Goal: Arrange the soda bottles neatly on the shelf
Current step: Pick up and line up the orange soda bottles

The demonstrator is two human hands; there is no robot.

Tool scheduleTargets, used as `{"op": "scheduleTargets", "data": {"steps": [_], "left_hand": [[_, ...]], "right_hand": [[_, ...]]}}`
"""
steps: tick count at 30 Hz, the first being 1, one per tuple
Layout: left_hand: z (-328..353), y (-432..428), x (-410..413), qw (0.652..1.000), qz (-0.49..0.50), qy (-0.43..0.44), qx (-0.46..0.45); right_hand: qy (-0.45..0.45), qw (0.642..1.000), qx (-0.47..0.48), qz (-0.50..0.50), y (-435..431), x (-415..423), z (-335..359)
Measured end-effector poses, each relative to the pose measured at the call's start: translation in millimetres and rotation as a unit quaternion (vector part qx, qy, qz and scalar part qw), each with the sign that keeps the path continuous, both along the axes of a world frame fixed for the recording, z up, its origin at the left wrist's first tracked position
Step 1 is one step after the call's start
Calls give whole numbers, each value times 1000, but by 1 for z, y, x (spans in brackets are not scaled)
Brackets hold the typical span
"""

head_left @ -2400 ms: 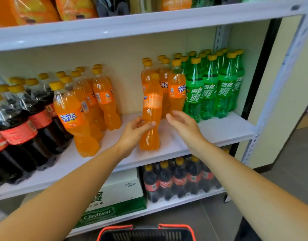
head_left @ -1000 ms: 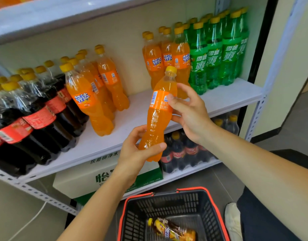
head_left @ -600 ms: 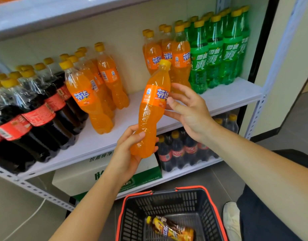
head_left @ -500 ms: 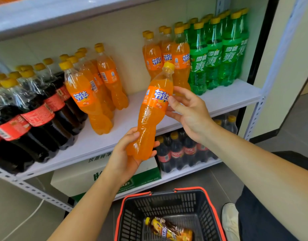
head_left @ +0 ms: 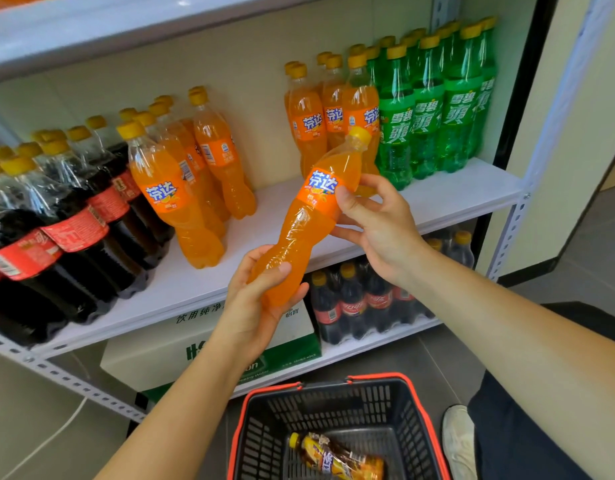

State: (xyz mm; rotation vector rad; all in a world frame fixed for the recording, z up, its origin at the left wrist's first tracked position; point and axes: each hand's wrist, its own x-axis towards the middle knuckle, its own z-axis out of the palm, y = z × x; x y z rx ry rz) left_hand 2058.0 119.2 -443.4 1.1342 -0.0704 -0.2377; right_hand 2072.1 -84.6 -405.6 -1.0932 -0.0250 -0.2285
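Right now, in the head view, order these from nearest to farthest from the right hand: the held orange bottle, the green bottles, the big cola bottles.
1. orange bottle: held in the right hand itself, at its label.
2. green bottles: right end of the shelf, just behind the hand.
3. big cola bottles: far left end of the same shelf.

We cannot see the base of the orange bottle (head_left: 309,220), which sits buried in the palm of the left hand (head_left: 254,306), and that hand and its forearm cover part of the print on the box (head_left: 143,362) under the shelf (head_left: 455,188). The cola bottles (head_left: 39,237) run off the left edge (how many stand there we cannot count), the green bottles (head_left: 427,109) hide their own back rows, and the basket (head_left: 334,405) is cut by the bottom edge.
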Motion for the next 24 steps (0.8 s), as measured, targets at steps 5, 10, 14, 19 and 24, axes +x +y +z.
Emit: {"op": "scheduleTargets", "data": {"steps": [5,10,14,19,24], "left_hand": [[2,6,1,997,-10,53,-48],[2,6,-1,998,-51,22,3],[-2,6,-2,997,-34,-33,62],[-12,1,-8,975,-7,-124,183],[0,4,-8,973,-30,-131,185]], "right_hand": [[-35,997,-63,2,0,-1,-3],[-22,1000,-21,10,0,1,-6],[0,998,-28,55,3,-1,-5],[7,997,-27,66,8,-6,-8],[6,992,-78,102,3,-8,-8]]}}
